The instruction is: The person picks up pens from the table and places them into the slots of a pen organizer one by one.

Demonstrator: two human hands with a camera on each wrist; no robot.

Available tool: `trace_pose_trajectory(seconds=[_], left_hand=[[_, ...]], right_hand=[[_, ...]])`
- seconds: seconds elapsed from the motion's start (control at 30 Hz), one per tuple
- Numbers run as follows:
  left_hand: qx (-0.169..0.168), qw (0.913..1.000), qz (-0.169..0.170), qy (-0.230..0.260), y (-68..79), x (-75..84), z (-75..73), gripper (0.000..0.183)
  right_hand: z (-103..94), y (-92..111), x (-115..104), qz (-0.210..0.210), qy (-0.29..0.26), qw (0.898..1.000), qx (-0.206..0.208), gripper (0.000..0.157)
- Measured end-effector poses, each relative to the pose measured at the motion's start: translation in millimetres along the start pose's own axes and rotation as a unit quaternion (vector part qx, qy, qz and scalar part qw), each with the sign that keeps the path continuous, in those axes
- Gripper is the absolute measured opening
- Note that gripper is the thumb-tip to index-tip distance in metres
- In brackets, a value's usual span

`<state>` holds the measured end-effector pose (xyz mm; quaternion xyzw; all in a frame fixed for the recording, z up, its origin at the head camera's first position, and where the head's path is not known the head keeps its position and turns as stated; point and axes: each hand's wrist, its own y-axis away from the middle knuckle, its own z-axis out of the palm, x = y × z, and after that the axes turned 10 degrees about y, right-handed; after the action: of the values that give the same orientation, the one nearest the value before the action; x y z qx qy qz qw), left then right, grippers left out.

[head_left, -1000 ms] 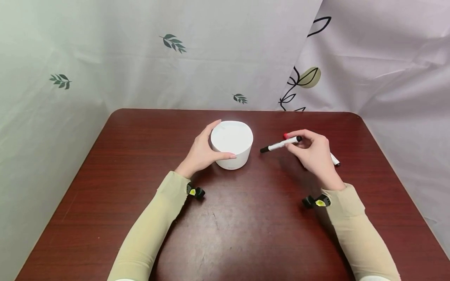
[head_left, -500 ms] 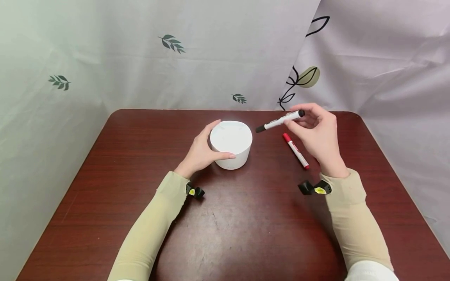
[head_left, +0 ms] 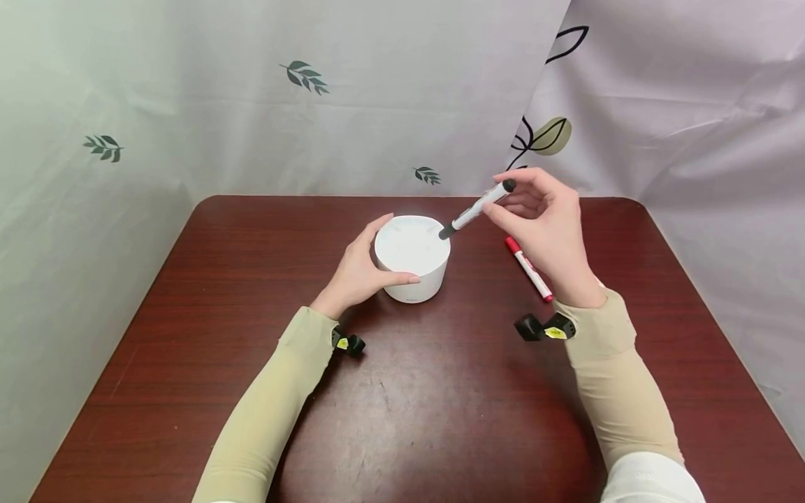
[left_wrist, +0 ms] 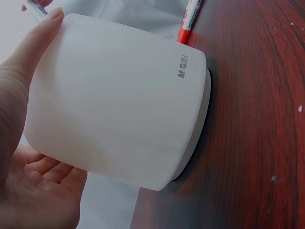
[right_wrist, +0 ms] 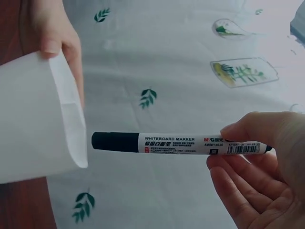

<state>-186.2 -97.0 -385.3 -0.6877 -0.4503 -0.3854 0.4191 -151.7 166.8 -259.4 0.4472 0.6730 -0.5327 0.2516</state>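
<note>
A white pen holder (head_left: 415,288) with M&G lettering stands on the table. My left hand (head_left: 356,274) grips it from the left, thumb across the near side and fingers round the far side. My right hand (head_left: 542,223) pinches a black whiteboard marker (head_left: 476,209) near its back end, between thumb and fingers. The marker slants down to the left, and its black cap (head_left: 447,231) overlaps the holder's right rim in the head view. In the right wrist view the black cap (right_wrist: 114,141) points at the holder's rim (right_wrist: 71,114), with a small gap between them.
A red whiteboard marker (head_left: 530,270) lies on the dark red wooden table (head_left: 402,391), right of the pen holder and under the right hand. A pale curtain with leaf prints (head_left: 352,133) hangs behind the table.
My right hand has lifted the black marker off the table area and carried it up and left to the holder's rim. The red marker has come into fuller view. The left hand stays put.
</note>
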Motion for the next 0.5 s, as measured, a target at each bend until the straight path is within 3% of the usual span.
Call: trace_pose_trajectory(seconds=[0.5], left_hand=[[0.005,1.0,0.002,-0.003,-0.7,-0.4,1.1,0.109]], right_hand=[[36.3,0.6,35.3,0.019,0.106,0.987,-0.118,0.029]])
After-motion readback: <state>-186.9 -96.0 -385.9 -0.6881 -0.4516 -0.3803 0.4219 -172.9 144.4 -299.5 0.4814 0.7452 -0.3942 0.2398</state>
